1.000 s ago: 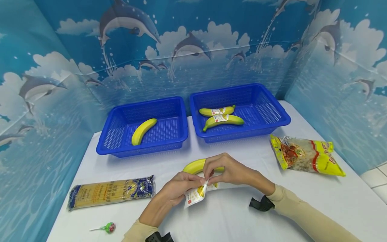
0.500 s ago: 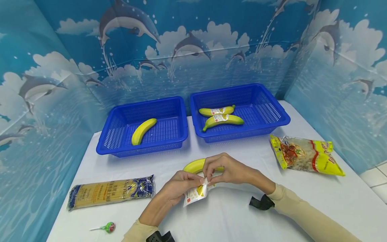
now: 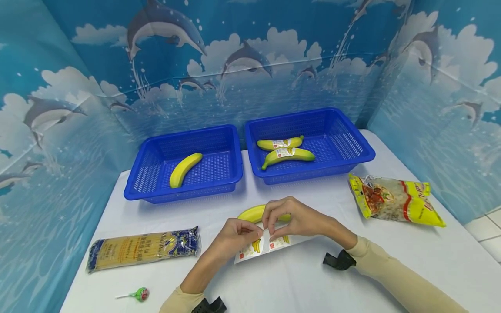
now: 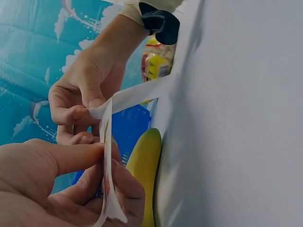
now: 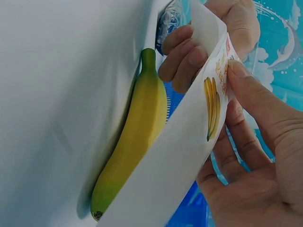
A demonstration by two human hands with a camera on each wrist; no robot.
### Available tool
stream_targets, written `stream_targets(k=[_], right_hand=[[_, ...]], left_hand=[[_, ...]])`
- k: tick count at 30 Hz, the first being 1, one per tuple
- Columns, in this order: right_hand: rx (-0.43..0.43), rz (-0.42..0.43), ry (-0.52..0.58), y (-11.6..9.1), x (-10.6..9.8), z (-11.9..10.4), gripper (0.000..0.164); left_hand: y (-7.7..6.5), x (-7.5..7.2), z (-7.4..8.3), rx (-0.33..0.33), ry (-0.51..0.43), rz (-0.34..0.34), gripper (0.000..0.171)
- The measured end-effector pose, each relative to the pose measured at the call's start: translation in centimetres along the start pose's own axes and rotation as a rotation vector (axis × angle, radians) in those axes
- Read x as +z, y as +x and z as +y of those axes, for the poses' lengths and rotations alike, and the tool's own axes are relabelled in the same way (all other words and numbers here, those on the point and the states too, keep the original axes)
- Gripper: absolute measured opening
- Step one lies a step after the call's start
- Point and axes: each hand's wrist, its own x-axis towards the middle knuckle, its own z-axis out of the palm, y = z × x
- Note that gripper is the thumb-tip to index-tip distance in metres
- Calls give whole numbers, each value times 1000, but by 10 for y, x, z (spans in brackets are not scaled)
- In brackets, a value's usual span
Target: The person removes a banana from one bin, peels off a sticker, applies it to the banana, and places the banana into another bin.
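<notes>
Both hands are at a white paper strip of banana stickers (image 3: 250, 253), printed with small banana pictures, held above the table. My left hand (image 3: 235, 237) pinches it between thumb and fingers, also seen in the left wrist view, where the strip (image 4: 142, 93) bends sharply between the hands. My right hand (image 3: 295, 218) pinches the strip close beside the left; in the right wrist view its thumb presses on the printed face and a long blank part of the strip (image 5: 165, 165) hangs down. Behind the hands a yellow banana (image 5: 135, 127) with green ends lies on the table, without a sticker on its visible side.
At the back left, a blue basket (image 3: 182, 191) contains one plain banana (image 3: 185, 170). The right blue basket (image 3: 313, 171) holds two stickered bananas (image 3: 289, 157). A noodle pack (image 3: 145, 250) and a lollipop (image 3: 141, 294) lie left, a yellow food bag (image 3: 395, 201) right.
The sticker strip, sharply folded between the fingers earlier, has spread out flatter, showing two printed stickers side by side. Both hands have stayed nearly in place.
</notes>
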Motion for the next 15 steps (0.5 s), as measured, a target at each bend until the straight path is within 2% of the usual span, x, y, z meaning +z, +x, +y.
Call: stream_targets(k=[6,15], right_hand=[[11,-4,16,1,0,-1,10],[25,-1,45,0,0,-2,10]], left_hand=[[0,2,0,63,103,40,14],[2,4,-4,151,242,47,11]])
